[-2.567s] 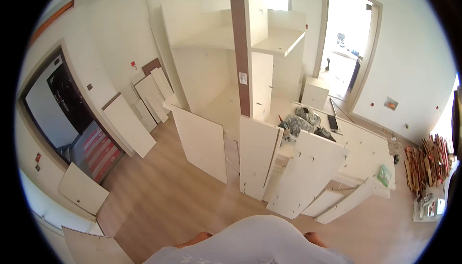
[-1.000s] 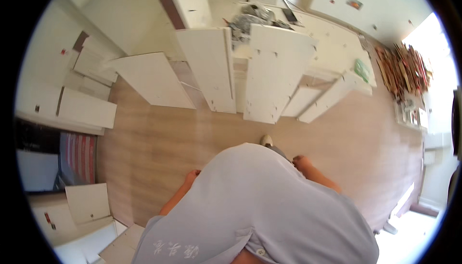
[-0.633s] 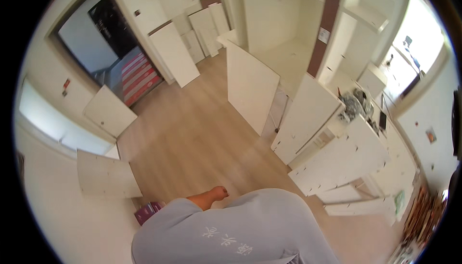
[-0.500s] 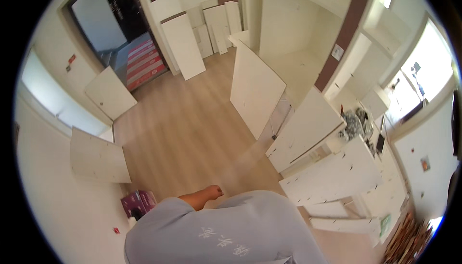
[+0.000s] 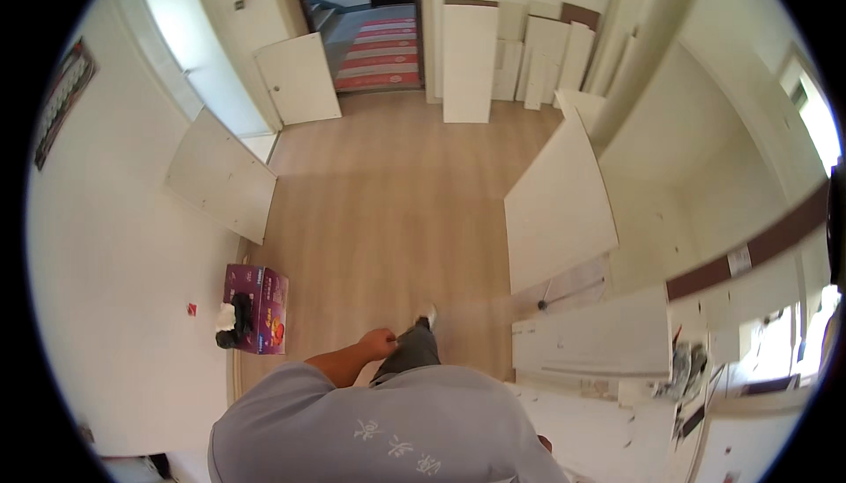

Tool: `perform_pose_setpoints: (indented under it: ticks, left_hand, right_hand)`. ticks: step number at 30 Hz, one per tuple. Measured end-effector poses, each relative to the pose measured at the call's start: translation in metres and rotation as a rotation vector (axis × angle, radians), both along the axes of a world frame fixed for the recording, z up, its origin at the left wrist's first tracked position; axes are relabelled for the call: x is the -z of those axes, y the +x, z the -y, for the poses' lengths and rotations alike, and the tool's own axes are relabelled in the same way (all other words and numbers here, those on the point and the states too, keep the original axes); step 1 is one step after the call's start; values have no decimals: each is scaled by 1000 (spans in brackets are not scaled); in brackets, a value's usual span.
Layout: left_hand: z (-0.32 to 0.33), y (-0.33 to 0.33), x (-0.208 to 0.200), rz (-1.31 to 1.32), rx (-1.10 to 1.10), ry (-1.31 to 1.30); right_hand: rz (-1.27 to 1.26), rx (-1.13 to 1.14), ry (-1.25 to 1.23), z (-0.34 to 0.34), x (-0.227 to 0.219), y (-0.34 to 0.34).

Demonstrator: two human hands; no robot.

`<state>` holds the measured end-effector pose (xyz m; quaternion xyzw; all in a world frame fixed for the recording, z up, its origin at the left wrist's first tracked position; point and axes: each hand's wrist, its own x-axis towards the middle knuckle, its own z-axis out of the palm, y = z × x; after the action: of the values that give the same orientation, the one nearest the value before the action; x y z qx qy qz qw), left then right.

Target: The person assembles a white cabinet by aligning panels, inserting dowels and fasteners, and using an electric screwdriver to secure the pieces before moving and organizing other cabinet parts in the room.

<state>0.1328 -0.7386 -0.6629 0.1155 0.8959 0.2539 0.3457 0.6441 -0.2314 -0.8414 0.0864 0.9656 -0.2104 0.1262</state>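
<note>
Beside your leg, your left hand hangs curled; whether it or your right hand grips anything, I cannot tell. You seem mid-stride; grasping calls for reaching first.

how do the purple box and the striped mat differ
Colour: the box is mostly purple, while the mat has red and pale bands.
Shape: the box is a block with height, while the mat lies flat.
Place: the box stands by the wall on the left, while the mat lies past the doorway.
Both sit low, at floor level.
</note>
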Motion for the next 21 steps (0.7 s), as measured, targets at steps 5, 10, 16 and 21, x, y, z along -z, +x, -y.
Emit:
perform_pose_setpoints:
  ticks: [5,10,16,21]
  left_hand:
    - [57,-51,71,45,294,-239]
    - [79,-151,103,-9,349,-212]
    - [104,-322,44,-176,147,-200]
    - [84,-448,-28,-156,-156,-89]
  right_hand:
    - [313,-109,221,-36,-18,-168]
    - [309,199,-101,-31,-89,-390]
    - [88,259,-503,-15,-156,-628]
    - [137,529,-795,26,-228,-760]
